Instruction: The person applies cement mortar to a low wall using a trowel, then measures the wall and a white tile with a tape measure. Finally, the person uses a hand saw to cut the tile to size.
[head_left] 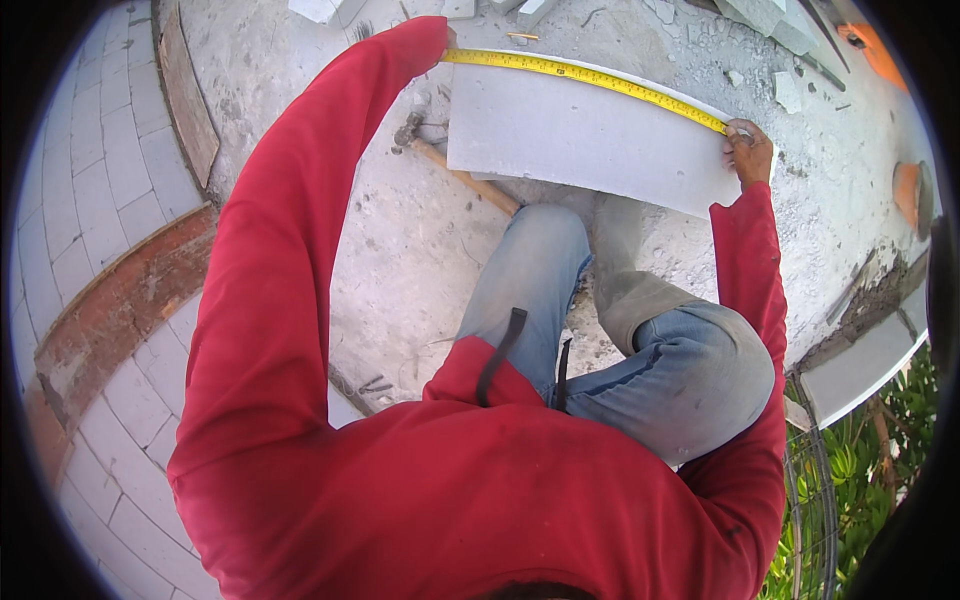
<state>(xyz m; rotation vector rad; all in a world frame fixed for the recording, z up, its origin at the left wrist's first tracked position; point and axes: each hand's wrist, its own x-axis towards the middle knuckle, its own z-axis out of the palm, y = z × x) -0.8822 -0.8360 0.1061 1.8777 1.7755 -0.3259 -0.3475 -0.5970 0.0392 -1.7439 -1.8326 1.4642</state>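
A yellow tape measure [600, 80] is stretched along the far long edge of a pale grey stone slab [590, 140]. My right hand [752, 155] is at the tape's right end, fingers curled closed over it beside the slab's right edge. At the tape's left end, by the slab's far left corner, is my left hand [450, 38]. The red sleeve hides nearly all of it, so its fingers do not show. The slab lies beyond my bent knees.
A hammer [465, 180] with a wooden handle lies left of the slab, partly beside its near edge. Broken stone pieces [765, 20] lie at the far side. Rusty boards [130, 300] border paving at left. Plants [860, 480] and wire mesh [810, 490] are at lower right.
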